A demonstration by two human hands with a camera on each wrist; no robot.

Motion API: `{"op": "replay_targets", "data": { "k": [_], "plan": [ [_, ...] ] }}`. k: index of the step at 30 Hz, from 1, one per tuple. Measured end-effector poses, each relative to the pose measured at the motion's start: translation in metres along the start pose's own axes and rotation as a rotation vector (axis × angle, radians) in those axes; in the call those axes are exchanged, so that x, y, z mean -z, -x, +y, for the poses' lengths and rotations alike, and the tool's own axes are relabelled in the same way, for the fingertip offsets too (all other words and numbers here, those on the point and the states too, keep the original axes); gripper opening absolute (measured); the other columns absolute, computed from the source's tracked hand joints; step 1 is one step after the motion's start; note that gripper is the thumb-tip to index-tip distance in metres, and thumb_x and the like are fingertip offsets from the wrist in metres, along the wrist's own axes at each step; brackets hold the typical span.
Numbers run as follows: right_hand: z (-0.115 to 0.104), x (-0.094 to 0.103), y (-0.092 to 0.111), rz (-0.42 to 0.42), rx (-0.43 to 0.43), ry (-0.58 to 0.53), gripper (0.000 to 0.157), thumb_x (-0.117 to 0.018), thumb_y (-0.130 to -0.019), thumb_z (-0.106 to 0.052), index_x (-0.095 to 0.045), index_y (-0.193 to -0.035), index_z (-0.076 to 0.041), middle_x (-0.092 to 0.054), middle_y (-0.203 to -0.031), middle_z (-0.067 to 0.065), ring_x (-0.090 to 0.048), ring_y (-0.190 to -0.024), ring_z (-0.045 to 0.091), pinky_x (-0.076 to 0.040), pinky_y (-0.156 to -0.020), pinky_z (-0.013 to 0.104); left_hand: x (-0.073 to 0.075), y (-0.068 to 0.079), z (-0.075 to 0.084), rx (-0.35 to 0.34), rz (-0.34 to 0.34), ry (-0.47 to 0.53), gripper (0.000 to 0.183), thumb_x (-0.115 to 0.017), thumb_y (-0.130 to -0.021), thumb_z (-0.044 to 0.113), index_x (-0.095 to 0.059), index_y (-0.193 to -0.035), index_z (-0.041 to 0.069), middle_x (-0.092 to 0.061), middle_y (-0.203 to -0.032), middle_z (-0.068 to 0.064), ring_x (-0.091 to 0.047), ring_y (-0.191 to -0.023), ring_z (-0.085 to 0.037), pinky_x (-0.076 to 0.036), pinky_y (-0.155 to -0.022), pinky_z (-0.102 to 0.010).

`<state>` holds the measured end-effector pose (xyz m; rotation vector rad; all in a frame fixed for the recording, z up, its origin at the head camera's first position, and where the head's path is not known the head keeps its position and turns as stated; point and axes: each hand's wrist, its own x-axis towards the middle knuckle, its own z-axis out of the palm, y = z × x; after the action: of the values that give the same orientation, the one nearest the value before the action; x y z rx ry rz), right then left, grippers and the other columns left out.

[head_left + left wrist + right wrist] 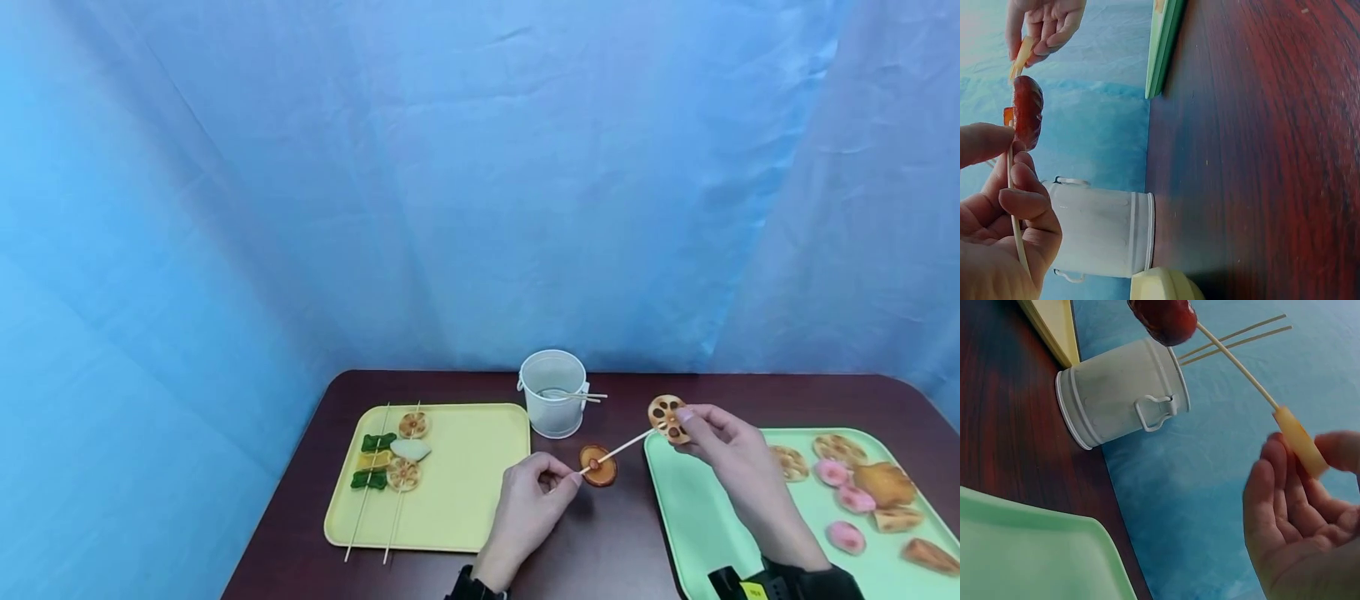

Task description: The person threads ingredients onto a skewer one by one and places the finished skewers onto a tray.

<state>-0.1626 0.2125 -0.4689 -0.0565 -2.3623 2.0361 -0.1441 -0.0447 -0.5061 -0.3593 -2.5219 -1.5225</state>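
Observation:
My left hand (528,508) pinches a thin wooden skewer (633,442) between thumb and fingers. Threaded on it, just beyond those fingertips, is a brown mushroom (606,477); its scored, glossy cap (1029,112) shows in the left wrist view. With thumb and fingers my right hand (738,467) holds a lotus root slice (663,417) against the skewer's far end. From the right wrist, the slice (1297,440) appears edge-on at the tip, and how deep the tip goes in cannot be told. Both hands are raised above the table, between two trays.
A yellow tray (480,475) at left bears two loaded skewers with green, yellow and white pieces and lotus slices. Behind the hands stands a white bucket (557,421) with bare skewers (596,397). The green tray (697,508) at right carries several loose food pieces.

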Motion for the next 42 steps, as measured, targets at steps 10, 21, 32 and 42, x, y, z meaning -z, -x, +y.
{"op": "replay_targets", "data": {
  "k": [10, 21, 32, 42],
  "plan": [
    [0.001, -0.010, 0.003, -0.096, -0.013, 0.138, 0.050, -0.053, -0.096, -0.043, -0.060, -0.110, 0.004, -0.064, -0.112, 0.005, -0.066, -0.089, 0.013, -0.054, -0.078, 0.034, -0.003, 0.001, 0.003, -0.031, 0.023, -0.004, 0.010, -0.072, -0.080, 0.016, -0.066, -0.072, 0.019, -0.057, -0.067, 0.014, -0.049, -0.058, 0.002, -0.040, -0.052, -0.012],
    [0.003, -0.022, 0.004, -0.133, -0.064, 0.174, 0.051, -0.056, -0.094, -0.044, -0.060, -0.111, 0.004, -0.066, -0.100, 0.012, -0.067, -0.086, 0.023, -0.054, -0.078, 0.038, -0.002, 0.000, 0.001, -0.041, 0.026, -0.027, 0.011, -0.072, -0.080, 0.017, -0.066, -0.072, 0.020, -0.056, -0.068, 0.014, -0.048, -0.058, 0.002, -0.039, -0.052, -0.013],
    [0.006, -0.030, 0.003, -0.155, -0.097, 0.179, 0.052, -0.057, -0.093, -0.045, -0.061, -0.113, 0.003, -0.066, -0.104, 0.012, -0.067, -0.085, 0.025, -0.054, -0.078, 0.039, -0.003, -0.001, 0.000, -0.037, 0.030, -0.047, 0.010, -0.072, -0.079, 0.018, -0.066, -0.072, 0.020, -0.056, -0.068, 0.015, -0.048, -0.059, 0.002, -0.039, -0.053, -0.013],
    [0.004, -0.010, 0.001, -0.135, -0.007, 0.203, 0.048, -0.051, -0.098, -0.041, -0.059, -0.110, 0.005, -0.066, -0.092, 0.014, -0.066, -0.082, 0.021, -0.055, -0.075, 0.034, -0.004, 0.000, -0.005, -0.039, 0.058, -0.046, 0.010, -0.073, -0.078, 0.016, -0.066, -0.072, 0.019, -0.056, -0.068, 0.015, -0.049, -0.059, 0.002, -0.040, -0.053, -0.013]
  ]
}}
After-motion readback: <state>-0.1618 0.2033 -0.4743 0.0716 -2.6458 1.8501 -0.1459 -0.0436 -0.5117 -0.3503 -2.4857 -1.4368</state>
